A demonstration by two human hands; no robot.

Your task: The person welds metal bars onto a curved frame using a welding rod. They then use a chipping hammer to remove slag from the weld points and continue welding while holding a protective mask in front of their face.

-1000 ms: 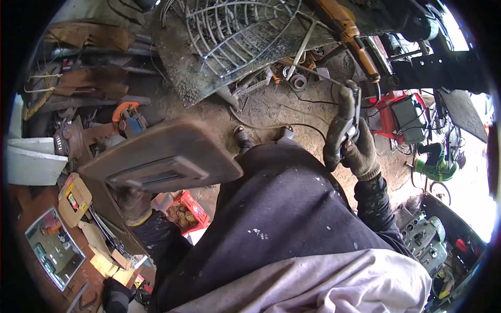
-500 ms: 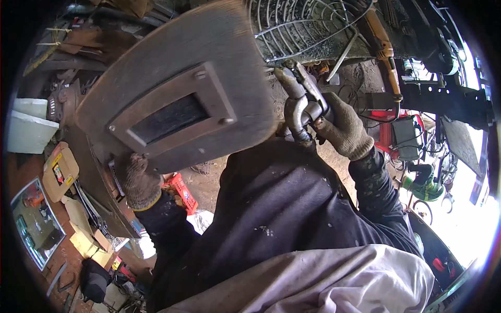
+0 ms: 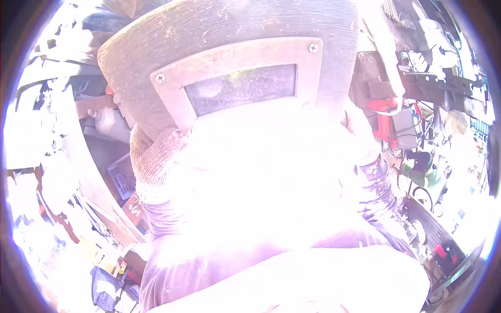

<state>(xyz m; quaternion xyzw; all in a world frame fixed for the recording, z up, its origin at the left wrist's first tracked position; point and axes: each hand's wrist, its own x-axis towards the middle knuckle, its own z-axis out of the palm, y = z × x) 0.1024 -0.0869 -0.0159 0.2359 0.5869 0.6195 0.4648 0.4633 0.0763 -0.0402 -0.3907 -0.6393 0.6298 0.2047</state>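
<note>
A worn hand-held welding shield (image 3: 229, 34) with a framed dark window (image 3: 242, 88) fills the upper middle of the view. My left hand (image 3: 159, 156), in a knit glove, grips it at the lower left edge. White glare covers the middle, from just under the window down to my lap. Beyond the shield's lower right edge, my right hand (image 3: 361, 133) shows only as a pale, washed-out shape. Its fingers, and anything in them, are lost behind the shield and in the light.
At the right stand a red frame (image 3: 385, 125) and a grey box (image 3: 406, 128) with cables. Lower down are a spoked wheel (image 3: 421, 197) and a dark open bin (image 3: 430, 235). On the left, a long board edge (image 3: 99, 193) runs beside a pale bottle-shaped thing (image 3: 108, 122).
The shield has moved right and turned more level, now in front of my right hand. Intense glare has appeared, hiding the metal clamp-like tool that was in that hand.
</note>
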